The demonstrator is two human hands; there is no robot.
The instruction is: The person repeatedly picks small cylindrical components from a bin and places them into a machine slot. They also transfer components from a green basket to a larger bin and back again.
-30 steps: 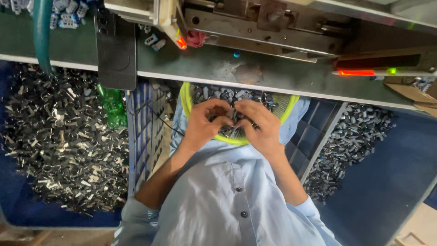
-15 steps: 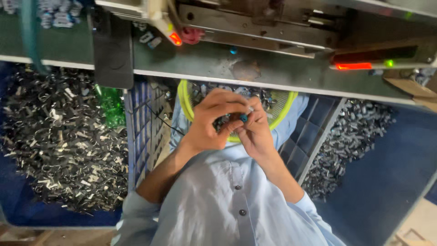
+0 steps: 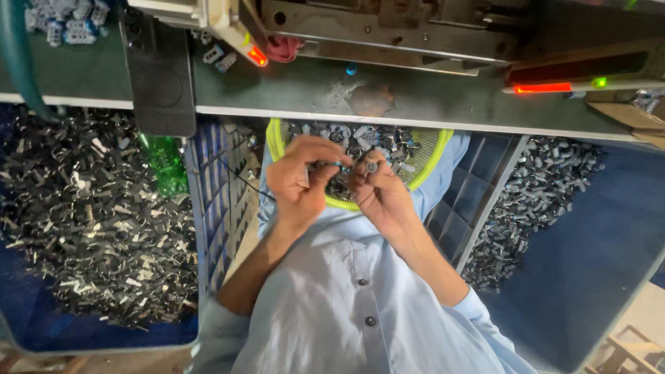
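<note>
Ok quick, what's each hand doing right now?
Left hand: fingers curled shut on a small part, too small to identify.
Right hand: fingers pinching a small round metal piece over the yellow-rimmed bowl.

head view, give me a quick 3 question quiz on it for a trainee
1. True or false: both hands work over the yellow-rimmed basket of small parts.
2. What does the right hand pinch at its fingertips? A) a small round metal part B) a green bottle C) a screwdriver
3. Fill in: the heap of dark metal clips lies on the person's ____ side.

Key: 1 true, the left hand and the right hand meet above it. 2 A, the small round metal part. 3 left, beside the green bottle.
</note>
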